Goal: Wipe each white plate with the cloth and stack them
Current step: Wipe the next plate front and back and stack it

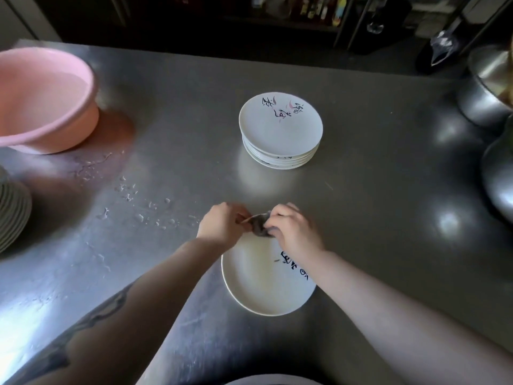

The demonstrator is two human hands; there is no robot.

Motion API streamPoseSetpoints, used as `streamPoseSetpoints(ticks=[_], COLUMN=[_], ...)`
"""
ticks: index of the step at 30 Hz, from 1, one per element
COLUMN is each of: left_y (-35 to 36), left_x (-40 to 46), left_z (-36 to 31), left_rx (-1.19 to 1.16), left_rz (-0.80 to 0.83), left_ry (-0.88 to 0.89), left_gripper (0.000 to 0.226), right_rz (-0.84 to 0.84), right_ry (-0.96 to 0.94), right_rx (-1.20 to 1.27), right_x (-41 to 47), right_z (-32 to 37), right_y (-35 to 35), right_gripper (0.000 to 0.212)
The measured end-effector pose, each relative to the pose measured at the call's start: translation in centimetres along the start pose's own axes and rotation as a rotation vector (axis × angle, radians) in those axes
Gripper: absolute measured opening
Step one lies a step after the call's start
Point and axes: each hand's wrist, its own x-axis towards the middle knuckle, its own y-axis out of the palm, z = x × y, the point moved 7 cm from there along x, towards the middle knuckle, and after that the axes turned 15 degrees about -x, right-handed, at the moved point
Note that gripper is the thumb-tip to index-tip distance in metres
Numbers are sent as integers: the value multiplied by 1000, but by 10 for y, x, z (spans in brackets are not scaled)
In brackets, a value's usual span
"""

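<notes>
A dark cloth (260, 225) is bunched between both hands above the far rim of a white plate (263, 284) lying near the surface's (374, 218) front edge. The left hand (222, 226) pinches one end; the right hand's (294, 232) fingers curl round it. At 12 o'clock stands a stack of plates (281, 129); at 10 o'clock, a pink basin (47, 98).

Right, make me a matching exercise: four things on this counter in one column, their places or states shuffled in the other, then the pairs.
Things
1. pink basin
2. stack of white plates
3. single white plate
4. dark cloth

Places or states
A. bunched between the left hand and right hand
B. far left of the steel counter
C. middle of the counter, beyond the hands
D. lying flat, nearest the person, under the hands

Pairs: 1-B, 2-C, 3-D, 4-A
</notes>
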Motion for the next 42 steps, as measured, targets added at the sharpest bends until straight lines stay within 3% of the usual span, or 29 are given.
streamPoseSetpoints(ticks=[4,8,12,15,20,25,28,30,32,36,38,40,42], left_y=[-9,-3,-3,-6,-4,-5,1,5,5,-3,-2,-4,0], left_x=[-7,-14,-3,-2,-13,-1,0,-10,-14,-5,-3,-2,-11], left_z=[19,20,-4,-2,24,-9,3,19,25,-4,-7,7,27], left_rx=[25,248,255,241,321,241,260,301,326,248,154,154,209], left_rz=[28,154,32,16,276,-13,117,296,350,-17,-65,12,245], left_ry=[-66,-83,-5,-68,-220,-3,-100,-193,-198,47,34,-66,-185], left_gripper=[10,24,10,8,20,15,27,25,20,19,13,22,23], right_rz=[-49,-5,56,24,-44,15,8,-17,-26,12,9,-38,-93], right_ry=[55,57,10,3,86,22,44,89,110,65,42,53,68], right_rx=[-78,-100,-78,-49,-91,-74,-102,-129,-133,-99,-97,-99,-103], right_x=[-9,-12,1,-1,-11,-3,-4,-10,-12,-3,-1,-5,-14], right_z=[-23,-25,-7,-10,-34,-18,-25,-35,-39,-22,-16,-20,-29], right_y=[-8,-9,-4,-5,-10,-5,-8,-10,-10,-4,-3,-7,-10], right_gripper=[16,16,20,18,17,19,20,21,22,22,20,17,15])
